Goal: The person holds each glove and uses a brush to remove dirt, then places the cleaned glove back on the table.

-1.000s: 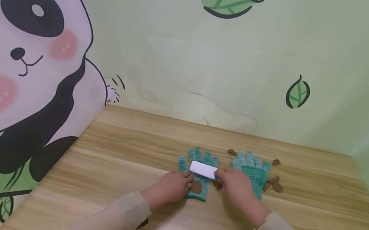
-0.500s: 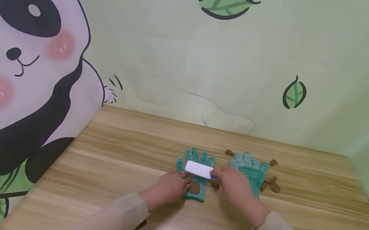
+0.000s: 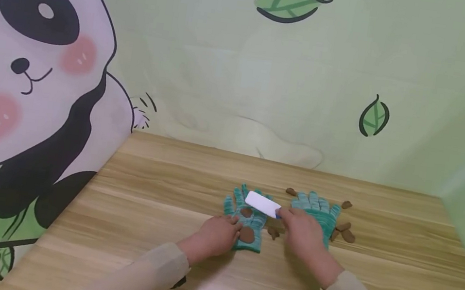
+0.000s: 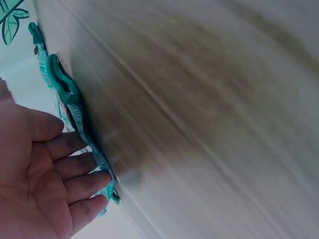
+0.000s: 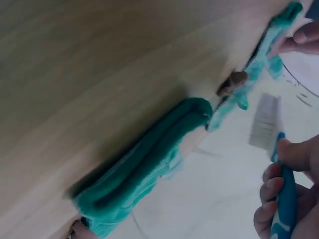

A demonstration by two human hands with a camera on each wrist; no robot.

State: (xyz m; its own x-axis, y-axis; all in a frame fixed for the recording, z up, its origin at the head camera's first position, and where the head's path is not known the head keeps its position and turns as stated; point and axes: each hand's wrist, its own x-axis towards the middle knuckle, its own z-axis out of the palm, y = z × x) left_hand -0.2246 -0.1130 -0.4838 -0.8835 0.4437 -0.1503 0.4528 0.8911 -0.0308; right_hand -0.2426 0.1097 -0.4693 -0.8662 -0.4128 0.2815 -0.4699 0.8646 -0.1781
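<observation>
Wooden table (image 3: 156, 189), right fingers (image 5: 271, 190) curled round brush (image 3: 262, 204)

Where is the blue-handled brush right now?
In the head view, the brush is below and right of centre, held by the right hand over the left-side glove, near its fingers.

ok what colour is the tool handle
Blue handle with pale markings, clearest in the right wrist view.

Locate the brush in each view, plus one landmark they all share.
Head: brush just right of centre, below mid-height, gripped by the right hand.
Left wrist: not visible.
Right wrist: brush at lower right, white head up, blue handle down.
Shared landmark: the glove that the left hand touches.
</observation>
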